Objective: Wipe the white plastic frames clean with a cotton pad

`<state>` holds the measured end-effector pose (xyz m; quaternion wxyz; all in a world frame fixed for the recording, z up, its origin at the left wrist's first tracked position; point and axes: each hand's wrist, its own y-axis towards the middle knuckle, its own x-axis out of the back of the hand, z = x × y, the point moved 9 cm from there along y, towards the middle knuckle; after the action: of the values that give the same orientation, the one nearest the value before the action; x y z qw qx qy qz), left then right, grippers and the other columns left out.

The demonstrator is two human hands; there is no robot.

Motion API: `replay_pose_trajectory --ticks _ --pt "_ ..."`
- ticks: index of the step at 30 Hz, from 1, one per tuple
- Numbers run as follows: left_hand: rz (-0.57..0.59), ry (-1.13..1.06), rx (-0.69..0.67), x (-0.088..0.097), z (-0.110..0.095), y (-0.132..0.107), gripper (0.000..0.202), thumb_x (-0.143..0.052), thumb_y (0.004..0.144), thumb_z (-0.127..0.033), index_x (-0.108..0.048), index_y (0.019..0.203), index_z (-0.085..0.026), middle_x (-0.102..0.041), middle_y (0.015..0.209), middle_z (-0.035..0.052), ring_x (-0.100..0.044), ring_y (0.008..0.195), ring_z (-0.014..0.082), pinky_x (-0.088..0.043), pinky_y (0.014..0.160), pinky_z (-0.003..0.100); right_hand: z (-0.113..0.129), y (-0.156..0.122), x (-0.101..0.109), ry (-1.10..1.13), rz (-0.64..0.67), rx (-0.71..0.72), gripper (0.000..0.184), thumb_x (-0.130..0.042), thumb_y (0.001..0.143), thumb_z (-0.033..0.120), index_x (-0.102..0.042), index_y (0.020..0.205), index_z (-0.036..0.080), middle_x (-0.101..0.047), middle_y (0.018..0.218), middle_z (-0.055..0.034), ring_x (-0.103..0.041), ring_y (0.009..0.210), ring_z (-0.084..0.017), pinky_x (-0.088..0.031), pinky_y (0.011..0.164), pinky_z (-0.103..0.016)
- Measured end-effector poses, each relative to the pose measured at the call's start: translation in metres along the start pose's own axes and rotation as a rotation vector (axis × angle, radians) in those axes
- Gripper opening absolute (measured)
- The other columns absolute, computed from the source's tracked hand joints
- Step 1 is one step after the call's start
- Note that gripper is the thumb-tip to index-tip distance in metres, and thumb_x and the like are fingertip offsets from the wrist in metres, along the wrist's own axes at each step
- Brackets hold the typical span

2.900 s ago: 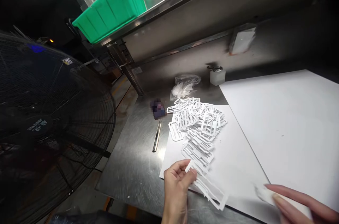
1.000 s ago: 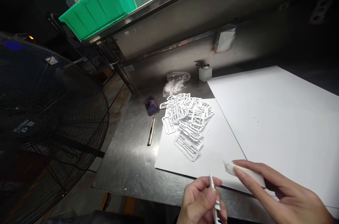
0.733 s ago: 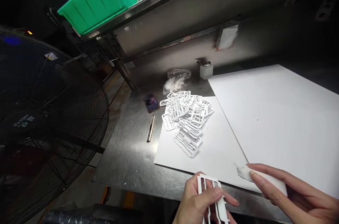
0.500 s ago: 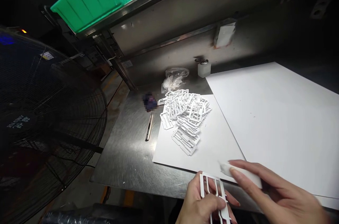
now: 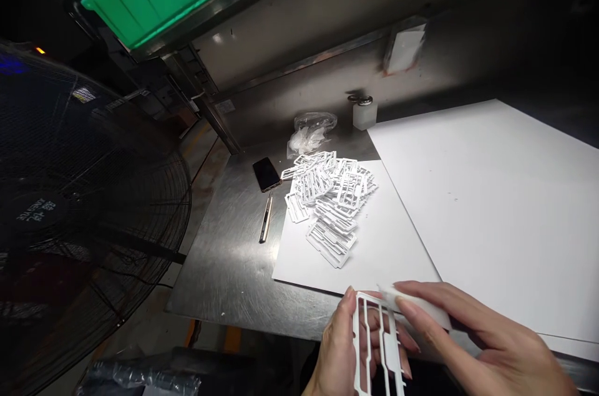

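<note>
Near the bottom edge, my left hand (image 5: 333, 346) is closed around a white plastic frame (image 5: 391, 352) with long slots and small nubs along its right edge. The thumb lies along the frame's left side, and fingers show behind the slots. My right hand (image 5: 500, 346) pinches a white wad (image 5: 427, 310) that looks like folded cloth or paper. Its tip is at the frame's upper right corner; whether it touches I cannot tell. Beyond my hands, a loose pile of similar white frames (image 5: 322, 187) lies on a white sheet (image 5: 388, 227).
A utility knife (image 5: 266, 218) and a phone (image 5: 266, 174) lie on the metal table (image 5: 215, 259). Behind the pile are a clear plastic bag (image 5: 309, 134) and a small translucent bottle (image 5: 364, 114). A larger white board (image 5: 505, 196) lies right; a big fan (image 5: 93, 196) stands left.
My right hand has moved left with the white wad, up to the frame's top corner. My left thumb has shifted from the frame's front to its left side.
</note>
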<state>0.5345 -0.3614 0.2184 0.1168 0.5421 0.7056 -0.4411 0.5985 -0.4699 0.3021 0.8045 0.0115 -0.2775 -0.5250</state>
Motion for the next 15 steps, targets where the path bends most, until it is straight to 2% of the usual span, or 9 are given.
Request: replay_pose_trajectory --ticks 3,6,10,15 --pt "0.025 -0.164 0.037 -0.005 0.003 -0.003 0.059 -0.048 0.092 -0.058 -0.073 0.089 -0.005 -0.066 0.070 0.0090 -0.059 0.056 0.0137 -0.043 0.057 0.025 0.026 0.010 -0.020 0.068 0.035 0.110 0.018 -0.054 0.110 0.044 -0.065 0.116 0.031 -0.065 0.106 0.0014 -0.067 0.083 -0.017 -0.058 0.062 -0.011" --pt "0.042 -0.360 0.043 -0.010 -0.003 -0.008 0.049 -0.042 0.098 -0.049 -0.073 0.097 -0.011 -0.069 0.081 0.0086 -0.063 0.068 0.0166 -0.045 0.063 0.028 0.033 0.013 -0.033 0.082 0.067 0.133 0.017 -0.049 0.112 0.041 -0.062 0.118 0.031 -0.064 0.107 0.0021 -0.066 0.086 -0.015 -0.058 0.073 -0.013" --pt "0.071 -0.481 0.050 -0.013 -0.013 -0.010 0.047 -0.040 0.100 -0.042 -0.069 0.111 -0.006 -0.070 0.102 0.0121 -0.065 0.087 0.0179 -0.047 0.080 0.028 0.034 0.007 -0.040 0.043 0.051 0.178 0.018 -0.047 0.113 0.038 -0.061 0.118 0.029 -0.064 0.110 0.0014 -0.064 0.094 -0.015 -0.054 0.081 -0.014" --pt "0.022 -0.514 0.065 -0.005 -0.017 -0.004 0.043 -0.047 0.097 -0.045 -0.067 0.103 -0.008 -0.069 0.086 0.0090 -0.065 0.082 0.0179 -0.046 0.084 0.029 0.048 -0.008 -0.053 0.018 0.120 0.265 0.020 -0.046 0.114 0.035 -0.060 0.125 0.026 -0.063 0.120 -0.0019 -0.061 0.111 -0.022 -0.052 0.096 -0.022"
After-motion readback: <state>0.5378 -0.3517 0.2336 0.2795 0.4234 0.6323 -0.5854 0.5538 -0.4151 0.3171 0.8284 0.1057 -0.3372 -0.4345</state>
